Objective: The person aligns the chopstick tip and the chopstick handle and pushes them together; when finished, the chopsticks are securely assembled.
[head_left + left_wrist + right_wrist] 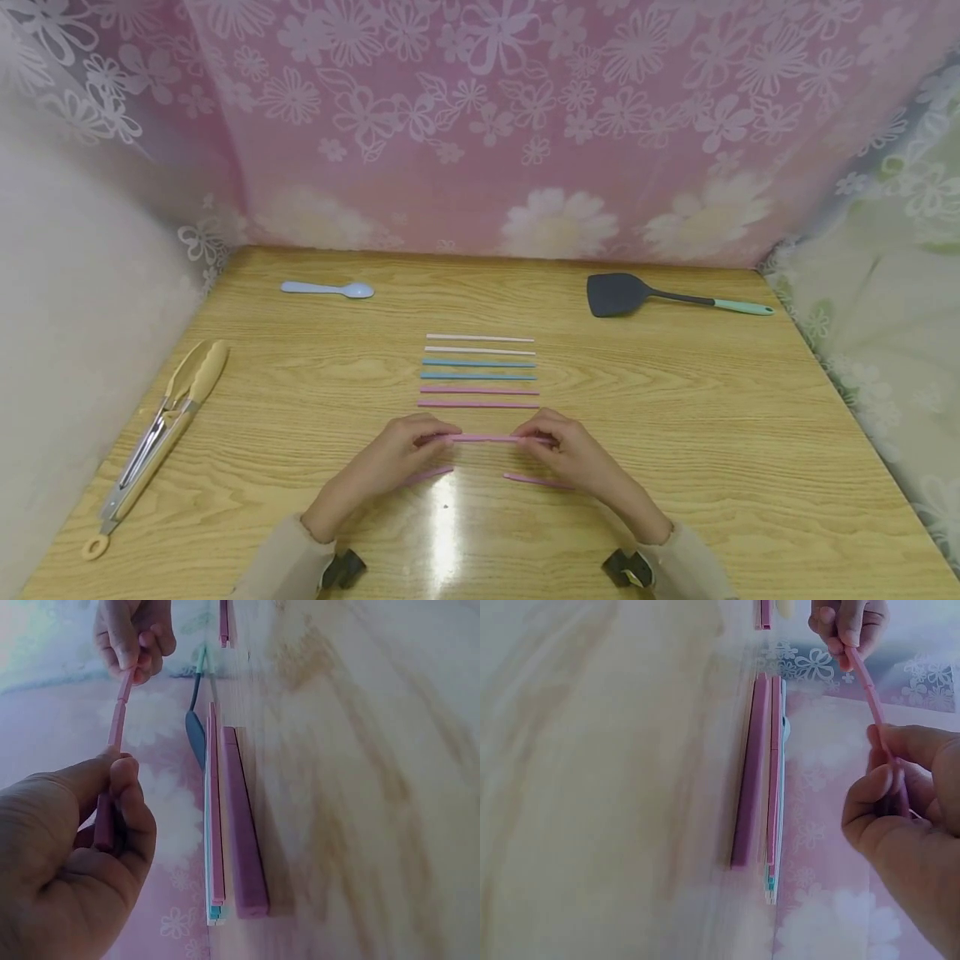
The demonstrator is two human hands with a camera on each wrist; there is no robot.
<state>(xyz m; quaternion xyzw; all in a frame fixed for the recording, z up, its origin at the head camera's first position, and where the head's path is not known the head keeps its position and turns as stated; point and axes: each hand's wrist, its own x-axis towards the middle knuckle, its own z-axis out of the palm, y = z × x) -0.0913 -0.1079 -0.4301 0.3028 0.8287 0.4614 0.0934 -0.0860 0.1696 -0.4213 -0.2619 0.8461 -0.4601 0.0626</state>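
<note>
A pink chopstick (483, 437) is held level above the table between both hands, with a joint line showing along its length in the wrist views. My left hand (408, 442) pinches one end between thumb and fingers; the thicker butt (104, 825) pokes out of that grip in the left wrist view. At the other end, the thumb and fingers of my right hand (562, 446) pinch the thinner part (895, 761). On the table below lie two shorter pink chopstick pieces, one (435, 473) by the left hand and one (532, 479) partly hidden by the right.
Beyond the hands lie pink chopsticks (478, 405), blue chopsticks (478, 377) and white chopsticks (480, 351) in parallel rows. A light blue spoon (322, 289) is at the back left, a dark spatula (617, 295) at the back right, and tongs (161, 433) along the left edge.
</note>
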